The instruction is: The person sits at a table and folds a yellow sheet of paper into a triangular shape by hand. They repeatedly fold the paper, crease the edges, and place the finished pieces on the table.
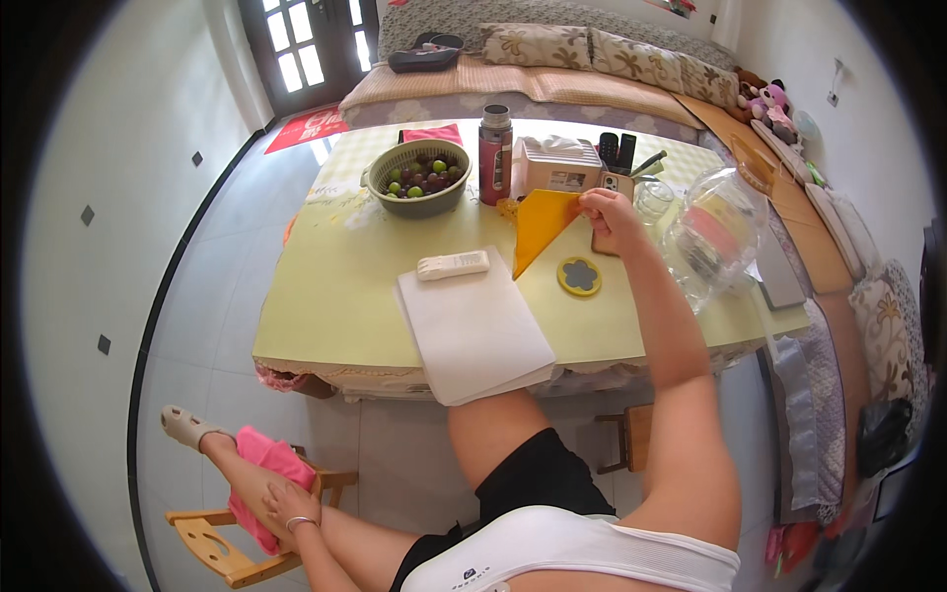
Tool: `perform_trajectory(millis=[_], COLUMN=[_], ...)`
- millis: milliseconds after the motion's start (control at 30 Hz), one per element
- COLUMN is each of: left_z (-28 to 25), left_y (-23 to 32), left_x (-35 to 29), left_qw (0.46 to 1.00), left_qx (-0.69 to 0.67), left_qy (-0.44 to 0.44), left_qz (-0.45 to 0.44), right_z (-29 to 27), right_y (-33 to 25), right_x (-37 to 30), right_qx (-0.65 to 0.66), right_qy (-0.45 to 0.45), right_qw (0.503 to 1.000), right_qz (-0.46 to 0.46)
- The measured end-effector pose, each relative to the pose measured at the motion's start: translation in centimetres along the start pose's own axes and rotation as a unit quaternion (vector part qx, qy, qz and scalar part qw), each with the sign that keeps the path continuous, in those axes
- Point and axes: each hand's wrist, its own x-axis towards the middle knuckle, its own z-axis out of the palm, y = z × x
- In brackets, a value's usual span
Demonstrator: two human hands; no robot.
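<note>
My right hand (612, 217) is raised over the table, pinching the upper corner of a flat, angular orange-yellow piece (543, 229). It looks like a folded sheet, and its point hangs down toward the tabletop. Below it lies a round yellow disc (579, 276) with a grey flower shape. To the left, a stack of white paper (481, 345) overhangs the table's near edge, with a white oblong object (453, 264) across its top. Away from the table, my left hand (290, 503) rests on my left lower leg with its fingers spread, holding nothing.
Along the table (326, 296) stand a colander (419, 205) of grapes, a thermos (495, 158), a tissue box (557, 164) and a large clear plastic jug (718, 237). My left leg lies over a wooden chair (212, 541) with a pink cloth (264, 472). A cushioned bench (543, 87) runs behind.
</note>
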Motion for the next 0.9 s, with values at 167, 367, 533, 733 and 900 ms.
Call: perform_trajectory(millis=[167, 367, 533, 733, 900], left_z=[-0.2, 1.5, -0.6, -0.5, 2.4], left_y=[0.7, -0.1, 0.7, 1.0, 0.1], left_x=[0.1, 0.9, -0.6, -0.6, 1.4], left_qw=[1.0, 1.0, 1.0, 1.0, 1.0], left_qx=[0.004, -0.005, 0.002, 0.009, -0.012], left_qy=[-0.004, 0.022, -0.013, -0.01, 0.021], left_qz=[-0.002, 0.004, -0.008, -0.006, -0.009], right_z=[-3.3, -3.3, 0.5, 1.6, 3.3], right_y=[1.9, 4.6, 5.4, 5.9, 7.6], right_x=[3.8, 9.1, 9.5, 9.2, 6.2], right_qx=[-0.271, -0.617, -0.629, -0.646, -0.699], right_qy=[0.129, 0.195, 0.203, 0.21, 0.111], right_qw=[0.954, 0.755, 0.738, 0.726, 0.698], right_qz=[-0.026, -0.108, -0.138, -0.109, -0.108])
